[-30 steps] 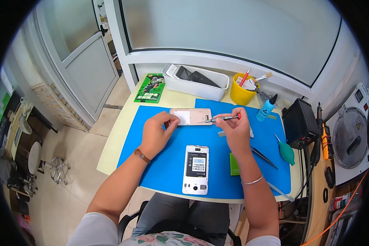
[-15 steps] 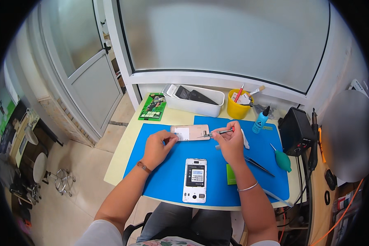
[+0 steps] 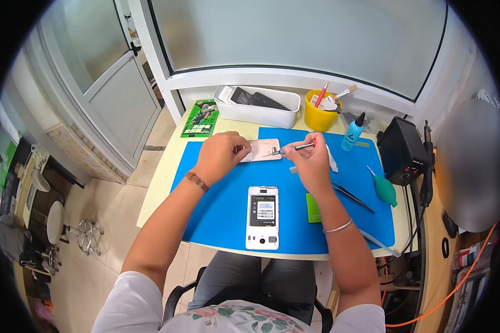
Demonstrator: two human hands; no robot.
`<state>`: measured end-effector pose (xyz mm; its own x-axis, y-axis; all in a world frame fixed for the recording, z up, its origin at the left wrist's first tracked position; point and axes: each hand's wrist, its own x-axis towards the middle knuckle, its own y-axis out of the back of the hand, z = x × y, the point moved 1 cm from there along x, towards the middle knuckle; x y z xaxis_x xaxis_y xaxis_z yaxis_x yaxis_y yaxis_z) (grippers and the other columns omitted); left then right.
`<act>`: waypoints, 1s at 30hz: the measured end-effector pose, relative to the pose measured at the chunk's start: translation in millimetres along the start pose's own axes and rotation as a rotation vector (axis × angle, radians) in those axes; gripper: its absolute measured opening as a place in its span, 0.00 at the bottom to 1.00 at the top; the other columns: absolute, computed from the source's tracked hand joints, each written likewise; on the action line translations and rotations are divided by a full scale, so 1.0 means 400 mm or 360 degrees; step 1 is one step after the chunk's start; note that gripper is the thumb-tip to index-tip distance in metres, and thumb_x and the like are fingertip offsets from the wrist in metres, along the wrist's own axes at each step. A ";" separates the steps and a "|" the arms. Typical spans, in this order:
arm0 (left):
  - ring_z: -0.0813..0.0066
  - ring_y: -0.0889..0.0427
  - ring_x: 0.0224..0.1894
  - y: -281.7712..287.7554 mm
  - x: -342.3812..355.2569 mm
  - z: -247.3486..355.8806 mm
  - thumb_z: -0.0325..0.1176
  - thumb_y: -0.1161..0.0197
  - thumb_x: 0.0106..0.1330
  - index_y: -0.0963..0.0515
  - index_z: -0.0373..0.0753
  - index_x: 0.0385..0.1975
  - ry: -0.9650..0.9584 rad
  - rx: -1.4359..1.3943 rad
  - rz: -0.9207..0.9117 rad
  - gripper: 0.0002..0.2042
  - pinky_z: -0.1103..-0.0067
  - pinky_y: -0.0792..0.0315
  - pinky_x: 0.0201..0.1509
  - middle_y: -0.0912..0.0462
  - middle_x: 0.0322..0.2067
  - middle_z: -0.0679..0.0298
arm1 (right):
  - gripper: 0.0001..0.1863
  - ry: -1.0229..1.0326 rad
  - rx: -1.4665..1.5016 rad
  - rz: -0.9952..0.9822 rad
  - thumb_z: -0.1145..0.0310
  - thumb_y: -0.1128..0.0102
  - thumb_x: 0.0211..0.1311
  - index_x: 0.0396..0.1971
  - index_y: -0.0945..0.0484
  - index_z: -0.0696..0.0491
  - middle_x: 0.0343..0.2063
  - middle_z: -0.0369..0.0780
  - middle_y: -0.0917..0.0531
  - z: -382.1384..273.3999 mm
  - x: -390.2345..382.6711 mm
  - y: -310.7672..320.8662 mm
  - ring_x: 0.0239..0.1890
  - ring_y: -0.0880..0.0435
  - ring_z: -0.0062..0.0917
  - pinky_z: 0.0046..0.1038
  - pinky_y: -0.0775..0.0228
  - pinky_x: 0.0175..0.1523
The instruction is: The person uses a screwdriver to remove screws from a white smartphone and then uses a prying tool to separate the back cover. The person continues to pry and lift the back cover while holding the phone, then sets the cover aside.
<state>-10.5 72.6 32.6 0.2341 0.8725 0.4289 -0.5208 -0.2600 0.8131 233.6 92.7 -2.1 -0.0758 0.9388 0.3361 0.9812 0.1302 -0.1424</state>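
Observation:
A pinkish-gold phone back cover with a whitish patch lies near the far edge of the blue mat. My left hand reaches over its left end, thumb and fingers pinched together; whatever is between them is too small or hidden to name. My right hand grips a slim screwdriver with a dark handle and red end. Its thin shaft points left above the cover's right part. Nearer to me lies an opened white phone, its dark labelled battery exposed.
Tweezers, a green air blower and a green square lie right. Behind are a blue bottle, yellow cup, white bin and green packet. A black soldering station stands right.
The whole scene sits higher in the picture. My left hand has moved rightward over the cover, hiding more of its left end. My right hand still holds the screwdriver near the cover.

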 end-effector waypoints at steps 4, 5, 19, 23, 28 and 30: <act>0.68 0.15 0.30 -0.046 -0.005 -0.045 0.33 0.23 0.64 0.08 0.43 0.38 0.0033 0.0051 -0.0108 0.06 0.74 0.21 0.37 0.11 0.32 0.62 | 0.23 -0.0030 -0.0080 0.0018 0.82 0.30 0.67 0.46 0.39 0.52 0.41 0.50 0.11 -0.016 0.003 0.000 0.41 0.08 0.25 0.20 0.17 0.41; 0.68 0.15 0.30 -0.054 -0.011 -0.051 0.33 0.24 0.64 0.08 0.43 0.39 0.0023 -0.0006 -0.0105 0.06 0.74 0.21 0.37 0.11 0.32 0.62 | 0.23 -0.0024 -0.0084 0.0006 0.82 0.30 0.67 0.46 0.39 0.52 0.41 0.50 0.11 -0.013 0.005 0.002 0.41 0.08 0.25 0.20 0.16 0.40; 0.79 0.23 0.26 0.022 -0.033 -0.007 0.41 0.15 0.56 0.08 0.43 0.37 -0.0116 -0.0503 -0.0549 0.14 0.79 0.29 0.31 0.16 0.28 0.69 | 0.25 0.0097 -0.0576 -0.0528 0.77 0.22 0.61 0.44 0.34 0.49 0.37 0.41 0.10 -0.091 -0.018 -0.003 0.43 0.06 0.24 0.24 0.15 0.46; 0.74 0.16 0.29 0.021 -0.046 0.022 0.47 0.14 0.52 0.09 0.45 0.36 -0.0193 -0.0251 -0.0739 0.17 0.78 0.24 0.33 0.14 0.29 0.68 | 0.25 0.0103 -0.0765 -0.0604 0.73 0.20 0.59 0.43 0.33 0.48 0.35 0.40 0.11 -0.124 -0.025 -0.009 0.40 0.07 0.26 0.24 0.17 0.43; 0.66 0.13 0.31 0.011 -0.052 0.044 0.46 0.15 0.52 0.12 0.43 0.33 -0.0202 -0.0245 -0.0774 0.17 0.73 0.21 0.36 0.13 0.29 0.67 | 0.24 0.0135 -0.0927 -0.0704 0.73 0.20 0.60 0.43 0.33 0.48 0.34 0.41 0.11 -0.117 -0.038 -0.012 0.38 0.07 0.31 0.26 0.18 0.41; 0.66 0.13 0.31 0.009 -0.055 0.041 0.45 0.16 0.53 0.13 0.43 0.33 -0.0189 -0.0289 -0.0804 0.16 0.72 0.21 0.36 0.13 0.29 0.66 | 0.23 0.0172 -0.0921 -0.0725 0.73 0.21 0.61 0.42 0.32 0.48 0.33 0.41 0.11 -0.112 -0.042 -0.019 0.38 0.07 0.31 0.26 0.18 0.41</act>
<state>-3.9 45.8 32.6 0.5772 0.8149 0.0526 -0.4505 0.2640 0.8529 235.2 61.6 35.1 -0.5090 0.7915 0.3384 0.7955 0.2823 0.5362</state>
